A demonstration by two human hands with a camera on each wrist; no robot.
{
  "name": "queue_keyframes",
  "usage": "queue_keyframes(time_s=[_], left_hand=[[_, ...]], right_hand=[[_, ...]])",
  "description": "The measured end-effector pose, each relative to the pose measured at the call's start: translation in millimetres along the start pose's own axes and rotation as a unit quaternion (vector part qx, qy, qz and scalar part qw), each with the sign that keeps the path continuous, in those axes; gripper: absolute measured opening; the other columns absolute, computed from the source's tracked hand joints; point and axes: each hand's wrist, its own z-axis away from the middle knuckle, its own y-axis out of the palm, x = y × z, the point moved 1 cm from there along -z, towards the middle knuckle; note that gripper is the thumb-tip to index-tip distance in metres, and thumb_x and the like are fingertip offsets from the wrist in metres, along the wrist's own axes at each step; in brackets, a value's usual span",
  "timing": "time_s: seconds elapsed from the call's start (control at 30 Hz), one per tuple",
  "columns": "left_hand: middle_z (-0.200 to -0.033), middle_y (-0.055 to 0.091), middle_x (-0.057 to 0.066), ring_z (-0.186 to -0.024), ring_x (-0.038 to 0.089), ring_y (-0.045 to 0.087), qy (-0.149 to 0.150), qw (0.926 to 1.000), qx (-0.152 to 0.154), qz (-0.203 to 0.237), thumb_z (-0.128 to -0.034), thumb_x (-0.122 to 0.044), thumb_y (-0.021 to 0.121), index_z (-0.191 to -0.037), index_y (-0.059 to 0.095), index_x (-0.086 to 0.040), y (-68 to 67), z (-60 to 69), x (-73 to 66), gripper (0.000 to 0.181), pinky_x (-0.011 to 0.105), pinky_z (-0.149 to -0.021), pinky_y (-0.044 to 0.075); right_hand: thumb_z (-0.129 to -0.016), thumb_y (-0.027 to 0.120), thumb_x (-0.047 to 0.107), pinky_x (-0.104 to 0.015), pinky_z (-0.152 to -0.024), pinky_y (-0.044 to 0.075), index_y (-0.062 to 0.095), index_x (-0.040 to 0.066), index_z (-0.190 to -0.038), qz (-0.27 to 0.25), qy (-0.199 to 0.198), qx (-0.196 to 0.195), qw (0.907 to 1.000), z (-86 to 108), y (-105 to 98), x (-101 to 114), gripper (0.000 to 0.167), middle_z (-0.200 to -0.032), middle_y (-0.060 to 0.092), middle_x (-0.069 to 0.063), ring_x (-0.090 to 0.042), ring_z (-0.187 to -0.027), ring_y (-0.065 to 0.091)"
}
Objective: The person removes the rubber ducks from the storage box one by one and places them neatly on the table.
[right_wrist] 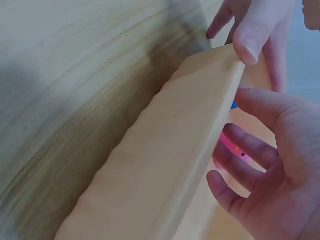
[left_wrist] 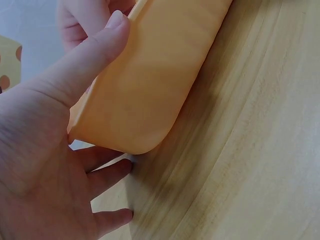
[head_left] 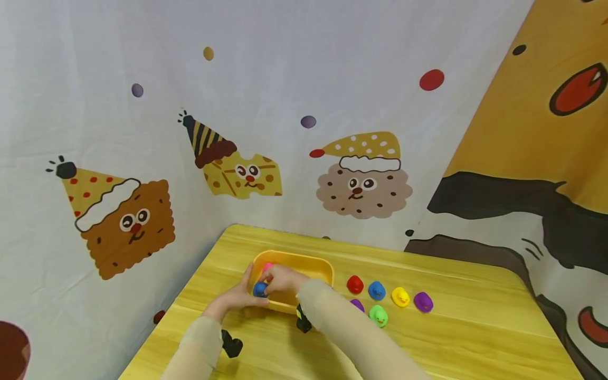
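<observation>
A yellow-orange plastic box (head_left: 315, 259) stands on the wooden table. My left hand (head_left: 235, 296) holds its left end, with the thumb (left_wrist: 107, 40) on the near rim and the other fingers around the corner. Inside the box, my right hand (head_left: 284, 278) pinches a blue rubber duck (head_left: 259, 289) near the left end. The box wall hides part of this grip in the right wrist view, where only a sliver of the blue duck (right_wrist: 234, 104) shows by the thumb. Beside those fingers in the box is a pink rubber duck (head_left: 268, 267).
Right of the box lie a red duck (head_left: 354, 284), a blue duck (head_left: 377, 291), a yellow duck (head_left: 400, 296), a green duck (head_left: 378, 315) and purple ducks (head_left: 423, 302), one partly behind the right sleeve (head_left: 347, 327). A printed cloth (head_left: 285, 89) hangs behind the table (head_left: 465, 327).
</observation>
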Motion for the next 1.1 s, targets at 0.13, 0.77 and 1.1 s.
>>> queue_keyframes(time_s=[0.13, 0.77, 1.1], left_hand=[[-0.154, -0.003, 0.036, -0.135, 0.056, 0.019, 0.014, 0.9998, -0.001, 0.012, -0.0726, -0.047, 0.083, -0.152, -0.018, -0.008, 0.9, 1.1, -0.9, 0.134, 0.064, -0.108, 0.021], [-0.154, -0.004, 0.035, -0.133, 0.059, 0.021, 0.008, 1.0000, 0.002, 0.002, -0.0758, -0.045, 0.081, -0.152, -0.018, -0.007, 1.3, -1.1, 0.1, 0.131, 0.066, -0.105, 0.024], [-0.155, -0.008, 0.033, -0.134, 0.058, 0.017, 0.018, 0.9997, 0.007, 0.014, -0.0766, -0.045, 0.080, -0.152, -0.019, -0.010, 2.0, -1.5, 3.2, 0.130, 0.066, -0.106, 0.021]], right_hand=[[-0.079, 0.078, 0.008, -0.021, -0.079, 0.046, 0.073, 0.009, -0.112, -0.004, 0.007, -0.004, 1.0000, -1.8, 3, -3, 0.033, -0.098, 0.068, 0.002, -0.006, -0.084, 0.054], [-0.080, 0.078, 0.012, -0.022, -0.077, 0.050, 0.074, 0.011, -0.110, 0.020, 0.028, -0.034, 0.9988, -9.8, 17, -10, 0.030, -0.095, 0.070, 0.006, -0.007, -0.084, 0.060], [-0.081, 0.078, 0.013, -0.022, -0.076, 0.050, 0.075, 0.009, -0.106, 0.002, 0.036, -0.046, 0.9983, -6.9, 18, -6, 0.026, -0.093, 0.070, 0.005, -0.008, -0.083, 0.061]])
